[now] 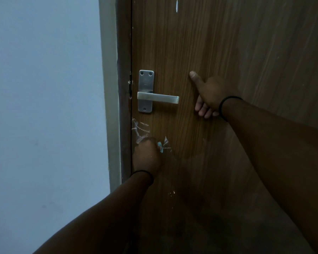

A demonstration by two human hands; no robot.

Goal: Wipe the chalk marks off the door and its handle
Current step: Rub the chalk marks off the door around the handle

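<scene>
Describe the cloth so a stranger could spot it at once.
Start at the metal handle on the brown door. Drop below it to the white chalk marks; the left hand grips the cloth there. It is the only pale blue scrap, peeking out beside the knuckles.

No readable text, labels, brands or numbers anywhere. The chalk marks [141, 130] on the door [228, 52], just above and beside the left hand's grip [148, 154], are loose scribbles, possibly crossed strokes, not letters I can make out. The handle plate [145, 83] shows only screws, no stamped brand visible.
</scene>
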